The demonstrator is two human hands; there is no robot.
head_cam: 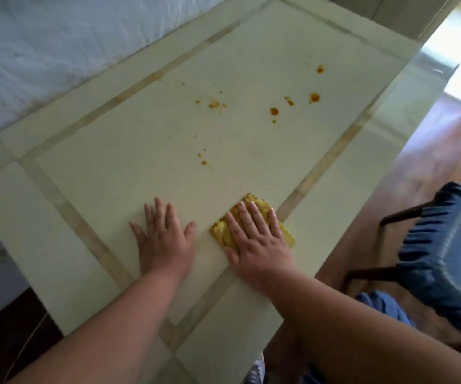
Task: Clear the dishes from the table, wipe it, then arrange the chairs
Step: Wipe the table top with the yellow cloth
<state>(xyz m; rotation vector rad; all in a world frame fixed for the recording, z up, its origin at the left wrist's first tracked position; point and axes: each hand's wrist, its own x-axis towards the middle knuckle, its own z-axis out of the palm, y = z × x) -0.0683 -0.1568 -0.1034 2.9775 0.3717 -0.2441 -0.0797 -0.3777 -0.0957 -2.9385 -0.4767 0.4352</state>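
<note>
While both palms press flat on the pale cream table, its top shows tan inlaid strips framing a big centre panel w/ narrower border panels outside. Left hand lies bare on the surface, fingers spread, gripping nothing. Right hand is flat too, fingers together and extended, pinning a folded yellow cloth against the top near the right-side strip, not curled around it. Orange food spots and smaller crumbs dot the centre panel farther out, well apart from the cloth; no dishes on the top. White fabric runs along the table's far-left edge. At right, reddish-brown floor and a chair w/ blue ruffled seat cover & dark frame, near the table's right edge.
</note>
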